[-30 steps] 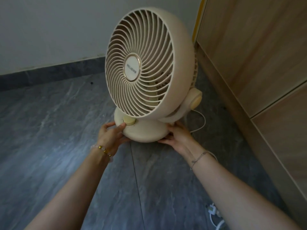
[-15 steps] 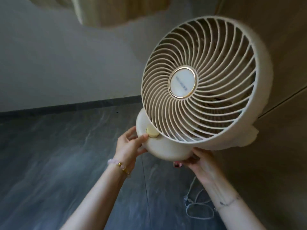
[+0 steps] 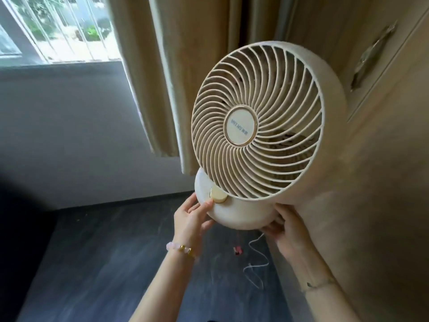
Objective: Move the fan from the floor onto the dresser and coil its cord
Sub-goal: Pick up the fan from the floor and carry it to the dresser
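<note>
above the dark floor (image 3: 104,263), the fan (image 3: 257,135) is mid-lift beside the wooden dresser (image 3: 383,182), left hand (image 3: 192,217) and right hand (image 3: 290,231) each with a grip clasped on its base, cord (image 3: 255,263) dangling; next it likely needs raising onto the dresser top, unseen here.

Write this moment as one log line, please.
fan: lifted off floor | left hand, right hand: gripping base | cord: dangling, uncoiled
</note>
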Tool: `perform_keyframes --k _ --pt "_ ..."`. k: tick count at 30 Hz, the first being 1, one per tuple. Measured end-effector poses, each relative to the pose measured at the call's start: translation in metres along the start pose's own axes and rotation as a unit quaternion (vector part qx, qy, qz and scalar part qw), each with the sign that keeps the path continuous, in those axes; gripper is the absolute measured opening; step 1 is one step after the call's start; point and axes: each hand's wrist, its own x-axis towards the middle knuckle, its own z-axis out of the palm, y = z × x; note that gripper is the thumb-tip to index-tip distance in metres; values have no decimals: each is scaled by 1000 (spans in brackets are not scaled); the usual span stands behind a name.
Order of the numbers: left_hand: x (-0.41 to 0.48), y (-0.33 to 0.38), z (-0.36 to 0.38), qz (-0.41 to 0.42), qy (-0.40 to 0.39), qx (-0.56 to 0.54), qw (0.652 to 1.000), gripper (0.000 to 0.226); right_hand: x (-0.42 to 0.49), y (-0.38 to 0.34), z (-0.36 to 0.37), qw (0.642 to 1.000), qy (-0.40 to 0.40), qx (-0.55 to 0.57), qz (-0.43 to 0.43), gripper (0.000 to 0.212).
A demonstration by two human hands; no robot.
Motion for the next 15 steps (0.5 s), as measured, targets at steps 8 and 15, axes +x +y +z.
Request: perform_keyframes --k 8,15 --pt "-55 63 14 91 -7 -20 996 40 -44 -43 37 992 -106 -36 -63 42" --pt "-74 86 -1 142 24 -19 989 47 -39 -54 67 984 -158 -61 -57 51"
